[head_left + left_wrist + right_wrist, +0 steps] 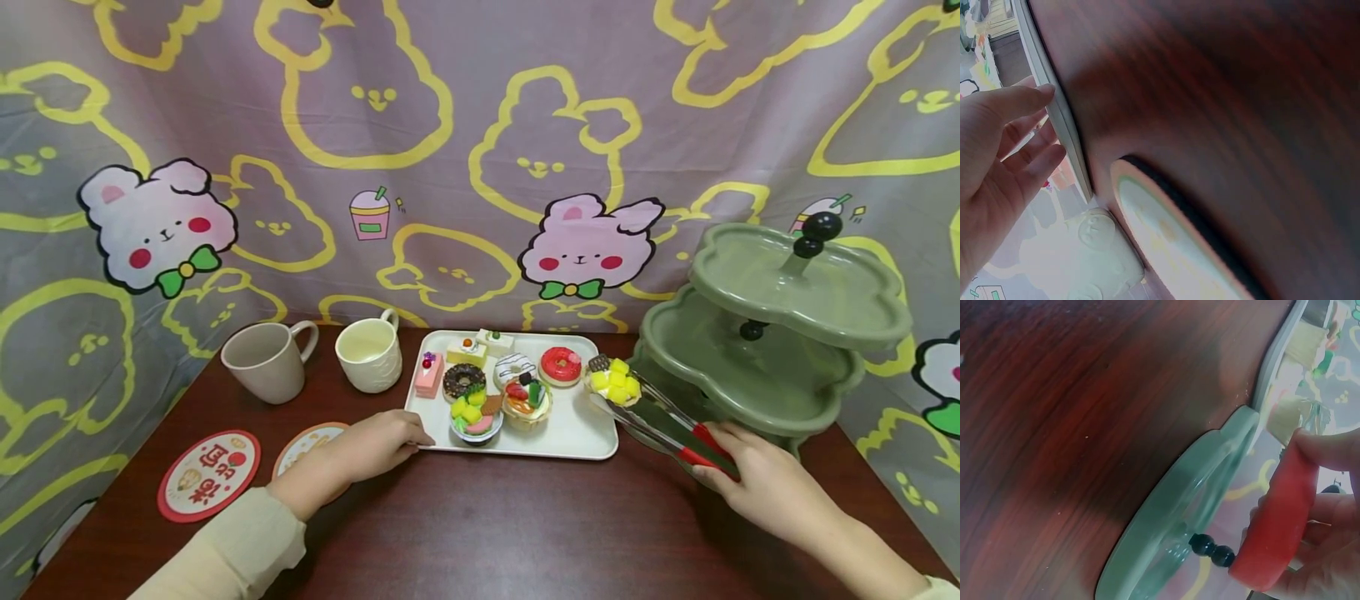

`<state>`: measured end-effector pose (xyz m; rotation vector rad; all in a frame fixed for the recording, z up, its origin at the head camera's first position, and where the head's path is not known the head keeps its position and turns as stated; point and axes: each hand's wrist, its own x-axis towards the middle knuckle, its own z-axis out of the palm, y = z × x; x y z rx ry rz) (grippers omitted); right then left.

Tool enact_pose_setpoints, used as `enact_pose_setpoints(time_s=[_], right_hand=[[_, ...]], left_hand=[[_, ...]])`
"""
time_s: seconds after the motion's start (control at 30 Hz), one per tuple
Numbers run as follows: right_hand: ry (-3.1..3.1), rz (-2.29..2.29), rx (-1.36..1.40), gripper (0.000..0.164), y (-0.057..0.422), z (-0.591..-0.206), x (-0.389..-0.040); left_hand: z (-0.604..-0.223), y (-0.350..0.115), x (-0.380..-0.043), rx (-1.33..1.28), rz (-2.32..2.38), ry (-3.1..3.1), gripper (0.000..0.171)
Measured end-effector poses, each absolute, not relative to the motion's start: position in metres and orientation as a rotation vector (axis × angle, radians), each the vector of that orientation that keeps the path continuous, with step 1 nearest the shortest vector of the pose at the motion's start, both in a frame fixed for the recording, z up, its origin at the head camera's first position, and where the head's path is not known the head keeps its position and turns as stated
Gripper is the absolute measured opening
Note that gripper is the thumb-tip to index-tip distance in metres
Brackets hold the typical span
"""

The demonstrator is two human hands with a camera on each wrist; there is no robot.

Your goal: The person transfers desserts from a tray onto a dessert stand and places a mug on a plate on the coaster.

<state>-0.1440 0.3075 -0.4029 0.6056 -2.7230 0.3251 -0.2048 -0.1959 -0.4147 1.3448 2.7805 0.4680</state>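
A white tray (570,442) holds several toy cakes, doughnuts and tarts. My left hand (382,446) is at its front left corner; the thumb and fingers (1044,156) pinch the rim in the left wrist view. On the right, my right hand (765,475) grips metal tongs with red handles (1279,519). Between the tong tips is a tart topped with yellow cubes (617,382), raised over the tray's right end. Near the tray's front stand a fruit tart (527,408) and a small cup dessert (476,425). Behind them lie a chocolate doughnut (456,379) and a red doughnut (560,365).
A green tiered stand (757,367) with black knobs rises right of the tray, close behind the tongs. Two mugs, one grey (266,367) and one cream (369,358), stand at the left. Two round coasters, one red-rimmed (210,475), lie near my left forearm.
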Motion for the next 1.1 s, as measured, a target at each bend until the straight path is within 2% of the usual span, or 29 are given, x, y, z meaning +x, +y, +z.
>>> enact_pose_setpoints(time_s=[0.43, 1.1], right_hand=[[-2.761, 0.305, 0.514, 0.063, 0.317, -0.402, -0.141], [-2.790, 0.320, 0.425, 0.053, 0.341, -0.408, -0.142]], left_hand=[[-0.412, -0.194, -0.204, 1.346, 0.465, 2.783, 0.022], [-0.415, -0.196, -0.205, 1.319, 0.475, 2.779, 0.021]])
